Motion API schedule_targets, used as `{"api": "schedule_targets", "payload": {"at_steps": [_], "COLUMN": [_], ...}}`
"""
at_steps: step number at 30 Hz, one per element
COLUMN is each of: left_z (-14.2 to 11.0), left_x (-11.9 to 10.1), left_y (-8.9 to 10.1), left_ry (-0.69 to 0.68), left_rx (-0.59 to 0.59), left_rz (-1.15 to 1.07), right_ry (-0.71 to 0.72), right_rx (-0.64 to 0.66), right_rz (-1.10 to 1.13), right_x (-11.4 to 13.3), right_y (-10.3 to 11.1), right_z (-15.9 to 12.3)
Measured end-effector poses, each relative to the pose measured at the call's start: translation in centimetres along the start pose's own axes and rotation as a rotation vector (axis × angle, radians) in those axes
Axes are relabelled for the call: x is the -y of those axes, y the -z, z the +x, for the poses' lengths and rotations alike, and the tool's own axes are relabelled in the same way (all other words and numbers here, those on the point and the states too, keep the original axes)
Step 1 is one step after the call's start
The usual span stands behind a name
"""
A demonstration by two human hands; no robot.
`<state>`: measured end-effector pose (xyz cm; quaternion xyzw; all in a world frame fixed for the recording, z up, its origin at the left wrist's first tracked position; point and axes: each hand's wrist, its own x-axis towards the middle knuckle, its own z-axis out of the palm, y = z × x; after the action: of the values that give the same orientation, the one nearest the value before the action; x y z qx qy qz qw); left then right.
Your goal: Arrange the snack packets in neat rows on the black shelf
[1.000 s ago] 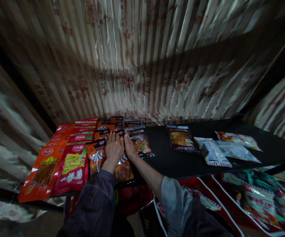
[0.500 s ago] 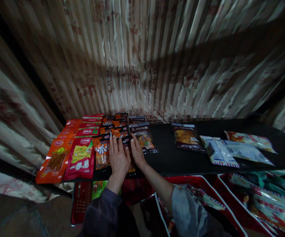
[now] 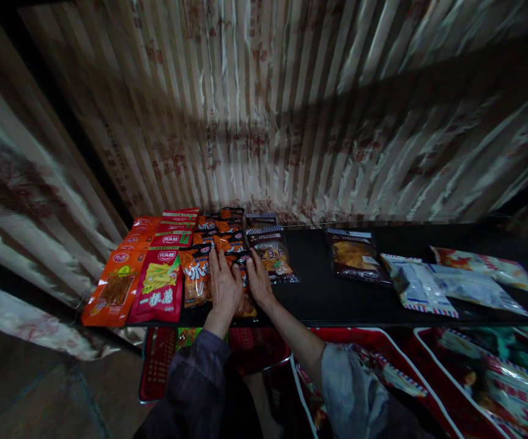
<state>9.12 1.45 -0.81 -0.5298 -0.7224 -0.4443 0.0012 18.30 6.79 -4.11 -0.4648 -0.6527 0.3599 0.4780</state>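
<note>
Side by side, both hands rest on the front of a group of orange-and-black snack bags [image 3: 196, 281] lying in rows on a black shelf [image 3: 312, 305]. My left hand [image 3: 225, 285] lies flat with its fingers out, across the gap between two front bags. Against the right side of the right-hand front bag [image 3: 246, 302] is my right hand [image 3: 259, 280], fingers stretched forward and partly over it. Just beyond its fingertips lies a brown potato-slice bag [image 3: 275, 250]. Left of the hands are pink-red snack bags [image 3: 158, 286] and orange snack bags [image 3: 113, 292] in overlapping rows.
Farther right lie another brown bag [image 3: 355, 256], a white-blue bag [image 3: 417, 286] and a red-white bag [image 3: 486, 267]. Below the shelf stand red baskets [image 3: 156, 360] and white-rimmed red bins [image 3: 428, 396] with more packets. A striped, pleated curtain [image 3: 264, 122] hangs behind.
The view has shifted slightly, so the shelf and bags sit a little farther right. Both hands stay on the orange-and-black bags, and the right-hand front bag shows more between them.
</note>
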Motion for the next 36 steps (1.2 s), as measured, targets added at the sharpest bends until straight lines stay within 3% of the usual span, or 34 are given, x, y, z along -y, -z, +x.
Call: {"api": "schedule_targets", "payload": {"at_steps": [4,8,11,13,17,21,29,36], "left_z": [-0.9,-0.5,1.0,2.1,2.9,2.9,4.1,4.6], "left_x": [1.6,3.8,4.5,4.2,2.3,0.6,0.3,0.4], "left_y": [1.6,3.9,5.2,5.3,3.6,1.2,-0.8,-1.4], "left_ry": [-0.061,0.037,0.090,0.034,-0.087,0.046,0.184,0.214], "left_rx": [-0.123,-0.183,-0.205,-0.176,0.000,0.108,0.132,0.169], "left_rz": [0.067,0.128,0.129,0.072,-0.110,-0.162,-0.171,-0.186], "right_ry": [0.198,0.413,0.385,0.329,0.237,0.141,-0.037,-0.069], "right_rx": [-0.110,-0.119,-0.101,-0.100,-0.157,-0.139,-0.050,-0.034], "right_rz": [-0.091,-0.148,-0.179,-0.193,-0.153,-0.075,0.115,0.177], "right_x": [1.2,4.1,5.1,4.8,3.1,2.0,1.1,1.8], "right_y": [0.2,0.1,-0.6,-0.9,-0.6,0.0,-0.4,-0.3], "right_z": [-0.2,-0.1,0.4,0.8,1.3,1.6,2.5,2.6]}}
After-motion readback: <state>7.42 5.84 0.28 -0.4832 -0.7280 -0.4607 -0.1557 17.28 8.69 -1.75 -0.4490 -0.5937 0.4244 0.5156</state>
